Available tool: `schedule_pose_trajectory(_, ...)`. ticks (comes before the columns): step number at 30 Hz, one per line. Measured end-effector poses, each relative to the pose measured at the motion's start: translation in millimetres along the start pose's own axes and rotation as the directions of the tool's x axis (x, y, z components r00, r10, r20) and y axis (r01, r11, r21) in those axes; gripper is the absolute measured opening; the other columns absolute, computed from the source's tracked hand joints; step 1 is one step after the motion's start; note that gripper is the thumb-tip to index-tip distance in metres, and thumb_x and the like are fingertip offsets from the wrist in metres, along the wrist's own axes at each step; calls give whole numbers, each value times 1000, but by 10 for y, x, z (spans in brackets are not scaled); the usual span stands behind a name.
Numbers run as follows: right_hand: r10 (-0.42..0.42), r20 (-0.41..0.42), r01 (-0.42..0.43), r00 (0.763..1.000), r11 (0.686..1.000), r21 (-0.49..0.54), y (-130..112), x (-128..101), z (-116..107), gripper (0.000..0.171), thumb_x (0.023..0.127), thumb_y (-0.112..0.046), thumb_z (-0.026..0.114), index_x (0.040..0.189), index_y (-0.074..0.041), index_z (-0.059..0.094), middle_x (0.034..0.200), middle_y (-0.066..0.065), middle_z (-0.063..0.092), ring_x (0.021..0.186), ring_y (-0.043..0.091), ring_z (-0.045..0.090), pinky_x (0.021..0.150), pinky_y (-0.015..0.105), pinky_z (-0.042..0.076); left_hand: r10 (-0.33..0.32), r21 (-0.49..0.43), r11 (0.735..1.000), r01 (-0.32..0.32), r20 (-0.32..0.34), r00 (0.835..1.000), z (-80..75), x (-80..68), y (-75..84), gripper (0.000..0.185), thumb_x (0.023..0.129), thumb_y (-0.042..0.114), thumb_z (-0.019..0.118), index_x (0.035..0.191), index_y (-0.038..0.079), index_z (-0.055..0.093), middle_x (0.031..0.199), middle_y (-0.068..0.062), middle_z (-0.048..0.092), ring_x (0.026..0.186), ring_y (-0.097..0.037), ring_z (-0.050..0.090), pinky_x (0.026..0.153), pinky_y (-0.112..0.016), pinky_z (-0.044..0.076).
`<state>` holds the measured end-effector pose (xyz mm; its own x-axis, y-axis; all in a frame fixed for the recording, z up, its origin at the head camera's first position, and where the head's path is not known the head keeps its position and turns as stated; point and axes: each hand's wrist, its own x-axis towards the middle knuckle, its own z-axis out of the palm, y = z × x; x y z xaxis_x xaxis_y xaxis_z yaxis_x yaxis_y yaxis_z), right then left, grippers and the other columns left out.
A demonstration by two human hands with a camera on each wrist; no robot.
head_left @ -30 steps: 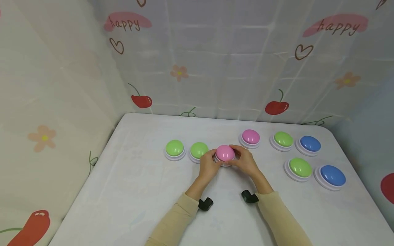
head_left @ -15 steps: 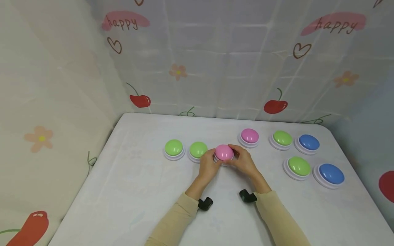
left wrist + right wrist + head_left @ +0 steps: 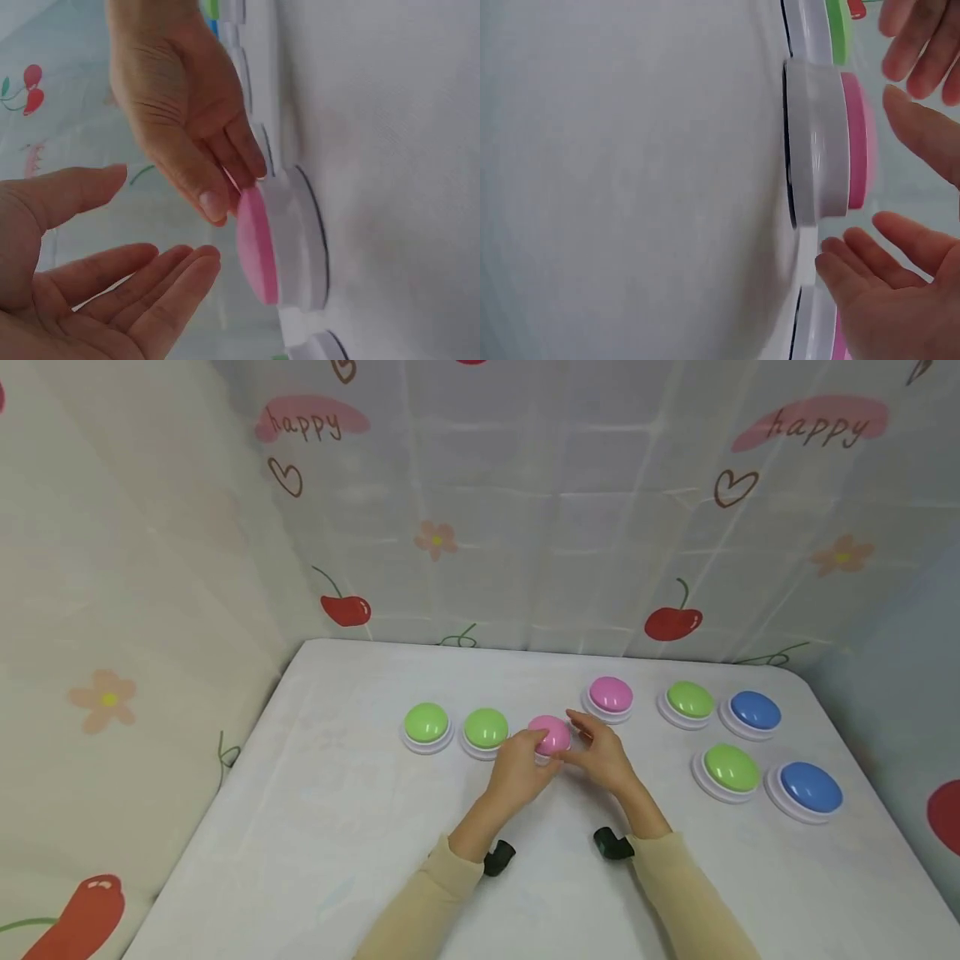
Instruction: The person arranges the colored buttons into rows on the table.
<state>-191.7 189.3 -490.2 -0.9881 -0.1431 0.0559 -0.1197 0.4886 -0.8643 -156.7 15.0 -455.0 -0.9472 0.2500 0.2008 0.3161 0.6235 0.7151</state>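
Note:
A pink dome push button (image 3: pixel 556 737) with a round white base sits on the table between my two hands. My left hand (image 3: pixel 517 774) has its fingers spread over the near-left side of the dome, partly covering it in the head view; the left wrist view shows a gap between those fingertips and the pink dome (image 3: pixel 256 247). On the right side my right hand (image 3: pixel 606 762) is loosely cupped, thumb and fingers apart. The right wrist view shows the fingers of that hand (image 3: pixel 889 281) just off the white base (image 3: pixel 817 150).
Two green buttons, the nearer one (image 3: pixel 486 728) and another (image 3: pixel 426 723), stand in line to the left. Another pink button (image 3: pixel 611 695) is behind the right hand. Green (image 3: pixel 732 768) and blue (image 3: pixel 812 788) buttons stand in pairs at right. A printed curtain (image 3: pixel 540 527) hangs behind the table.
Both hands have let go of the pink button's sides. The left hand has risen over its near side and the right fingers have spread away. The button stays in place.

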Motion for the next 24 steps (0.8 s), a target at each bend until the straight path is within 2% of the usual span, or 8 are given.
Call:
schedule_pose_trajectory(4, 20, -135, -14, 991, 999, 45, 1, -3, -159, 68, 83, -9, 77, 141, 4, 45, 145, 23, 47, 137, 38, 43, 113, 48, 37, 57, -45, 998, -52, 133, 989, -83, -55, 157, 49, 85, 18, 75, 128, -1, 62, 124, -13, 68, 116, -23, 64, 98, -30, 53)
schedule_pose_trajectory(8, 63, -304, -41, 951, 996, 80, 87, 36, -305, 68, 82, -11, 78, 141, 2, 46, 146, 19, 47, 139, 33, 41, 116, 46, 35, 96, -1, 995, -99, 243, 965, -75, -102, 265, 52, 86, 24, 75, 131, 2, 60, 126, -10, 67, 113, -20, 65, 95, -27, 54)
schedule_pose_trajectory(11, 104, -364, -84, 926, 994, 71, 164, 70, -399, 73, 82, -12, 78, 145, 0, 42, 149, 19, 43, 141, 32, 37, 118, 46, 32, 95, 41, 993, -114, 314, 945, -28, -132, 304, 54, 86, 27, 75, 133, 5, 59, 129, -7, 65, 116, -19, 63, 97, -26, 52)
schedule_pose_trajectory(14, 143, -364, -126, 920, 990, 69, 238, 120, -479, 78, 84, -14, 77, 148, -1, 36, 153, 19, 37, 144, 34, 32, 119, 47, 28, 95, 76, 989, -130, 360, 928, 24, -159, 315, 55, 86, 28, 75, 134, 6, 59, 132, -5, 64, 122, -17, 60, 102, -26, 49)
schedule_pose_trajectory(17, 168, -324, -153, 931, 986, 71, 309, 187, -542, 84, 85, -15, 76, 152, -1, 28, 156, 21, 31, 145, 37, 29, 120, 49, 27, 100, 88, 986, -144, 384, 918, 65, -179, 316, 56, 86, 28, 75, 135, 7, 58, 133, -4, 63, 124, -16, 58, 104, -25, 47)
schedule_pose_trajectory(21, 228, -244, -212, 943, 973, 91, 382, 277, -600, 91, 86, -19, 76, 154, -2, 19, 158, 22, 26, 146, 39, 26, 120, 50, 26, 117, 92, 982, -165, 392, 912, 100, -193, 313, 56, 86, 28, 75, 135, 8, 58, 133, -2, 63, 124, -15, 58, 103, -23, 47)
schedule_pose_trajectory(24, 290, -199, -274, 936, 956, 105, 418, 342, -626, 93, 86, -21, 75, 156, -4, 16, 158, 23, 25, 146, 39, 26, 119, 49, 27, 126, 93, 980, -175, 390, 912, 112, -200, 309, 56, 85, 28, 76, 134, 8, 59, 132, -2, 64, 123, -14, 59, 102, -23, 48)
